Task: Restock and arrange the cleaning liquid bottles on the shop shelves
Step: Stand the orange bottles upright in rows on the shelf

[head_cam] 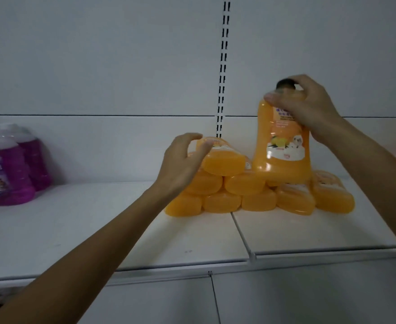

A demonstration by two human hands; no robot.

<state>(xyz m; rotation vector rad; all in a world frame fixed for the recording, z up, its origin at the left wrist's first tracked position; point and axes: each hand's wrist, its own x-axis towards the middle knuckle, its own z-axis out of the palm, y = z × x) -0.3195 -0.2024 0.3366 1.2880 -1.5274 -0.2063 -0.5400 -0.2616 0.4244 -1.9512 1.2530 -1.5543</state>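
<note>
A white shop shelf (75, 230) runs across the view, its front lip nearest, with a seam between two shelf boards right of centre. Two bare forearms reach forward over it from the near edge.

Further back, across that seam, is a stack of orange bottles (239, 195) lying on their sides with their bases facing the viewer: a row on the shelf and a shorter row on top, like a pyramid. Laid this way they nest into the gaps below, which probably keeps the pile from rolling.

The left hand (183, 157) is half open, its fingers loosely curved and cupped against the left side of the top lying bottle (222, 157). It touches the bottle without closing round it, seemingly to steady the pile.

To the right, the right hand (309, 106) has its fingers curled round the shoulder and neck of an upright orange bottle (281, 146), just under its dark cap (284, 84). The label faces the viewer. The bottle's base is at the second row, just beside the top lying bottle; whether it rests there or hangs just above cannot be told. It looks ready to be laid into the stack.

On the far left of the shelf stand purple bottles (7, 164), well apart from the orange ones. Behind everything is a plain white back panel with a slotted upright (223, 66).
</note>
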